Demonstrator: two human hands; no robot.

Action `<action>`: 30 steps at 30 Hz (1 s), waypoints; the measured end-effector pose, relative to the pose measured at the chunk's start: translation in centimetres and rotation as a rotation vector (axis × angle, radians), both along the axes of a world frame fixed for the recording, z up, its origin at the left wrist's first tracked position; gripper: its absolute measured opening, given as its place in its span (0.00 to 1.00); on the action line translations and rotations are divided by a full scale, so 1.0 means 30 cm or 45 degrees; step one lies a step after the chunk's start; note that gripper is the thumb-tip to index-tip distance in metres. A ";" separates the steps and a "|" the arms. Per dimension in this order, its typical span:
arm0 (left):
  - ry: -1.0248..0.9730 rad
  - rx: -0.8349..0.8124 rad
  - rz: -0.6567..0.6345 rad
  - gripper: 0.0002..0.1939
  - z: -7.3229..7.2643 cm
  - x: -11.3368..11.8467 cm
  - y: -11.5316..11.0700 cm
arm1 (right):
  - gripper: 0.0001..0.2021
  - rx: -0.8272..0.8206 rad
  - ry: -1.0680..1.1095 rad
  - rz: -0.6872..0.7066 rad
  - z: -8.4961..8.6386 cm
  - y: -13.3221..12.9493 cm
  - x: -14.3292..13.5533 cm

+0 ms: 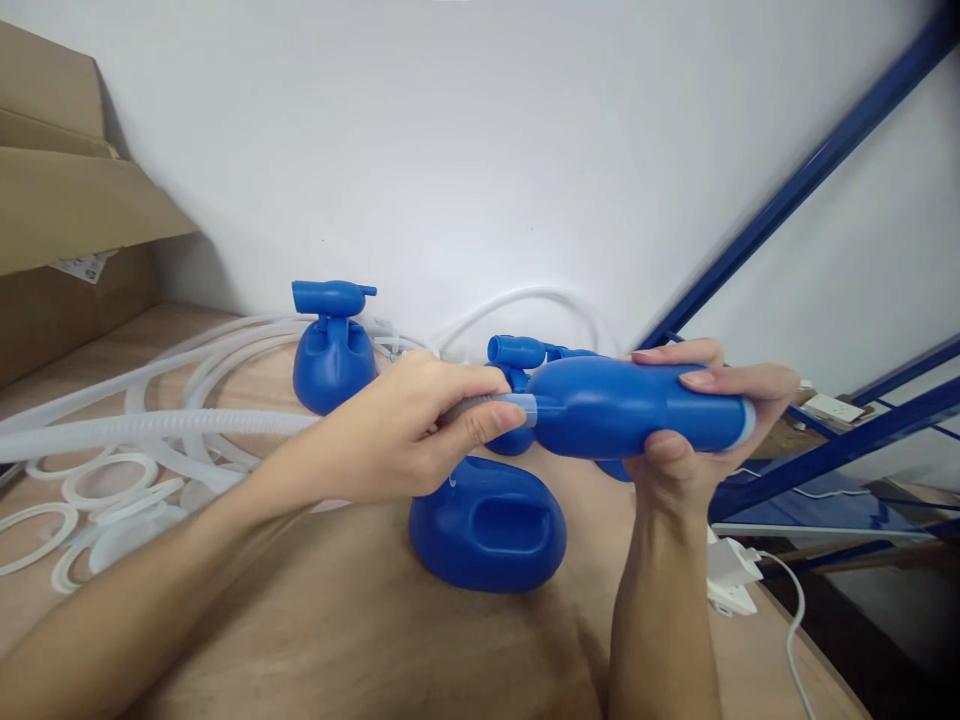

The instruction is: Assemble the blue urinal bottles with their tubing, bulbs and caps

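My right hand is wrapped round a hollow, bulb-shaped blue plastic funnel, held sideways, with a whitish rim at its wide end. The fingers of my left hand pinch a translucent corrugated hose near its smooth end cuff. That cuff meets the funnel's narrow spout; how far it is pushed on I cannot tell. Below my hands a blue plastic bottle with a recessed grip rests on the table. Another blue bottle stands behind, with a similar funnel on top.
More blue funnels show behind my hands. White rings and clear hoses lie on the wooden table at left. An open cardboard box stands at back left. Blue metal shelving and a white plug with a cable are at right.
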State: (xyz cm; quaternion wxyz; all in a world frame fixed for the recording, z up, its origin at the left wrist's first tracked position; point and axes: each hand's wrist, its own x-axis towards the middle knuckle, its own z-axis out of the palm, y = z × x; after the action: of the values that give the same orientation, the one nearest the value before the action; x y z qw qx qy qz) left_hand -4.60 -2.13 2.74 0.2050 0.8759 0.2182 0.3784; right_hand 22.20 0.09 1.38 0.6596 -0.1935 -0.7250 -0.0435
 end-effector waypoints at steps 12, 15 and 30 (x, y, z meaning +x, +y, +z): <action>-0.075 0.572 0.275 0.17 -0.038 0.013 0.016 | 0.18 -0.074 0.119 -0.141 0.008 -0.017 -0.021; -0.071 0.650 0.307 0.18 -0.050 0.015 0.028 | 0.18 -0.098 0.111 -0.139 0.003 -0.011 -0.018; -0.242 -0.079 0.364 0.17 0.002 0.016 -0.030 | 0.08 0.173 0.509 -0.233 -0.006 0.051 0.007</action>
State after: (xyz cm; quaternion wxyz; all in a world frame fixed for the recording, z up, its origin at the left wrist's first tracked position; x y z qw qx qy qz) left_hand -4.11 -3.02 2.81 0.1958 0.7894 0.3317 0.4780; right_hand 22.40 1.61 1.20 0.7950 -0.2184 -0.5546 -0.1126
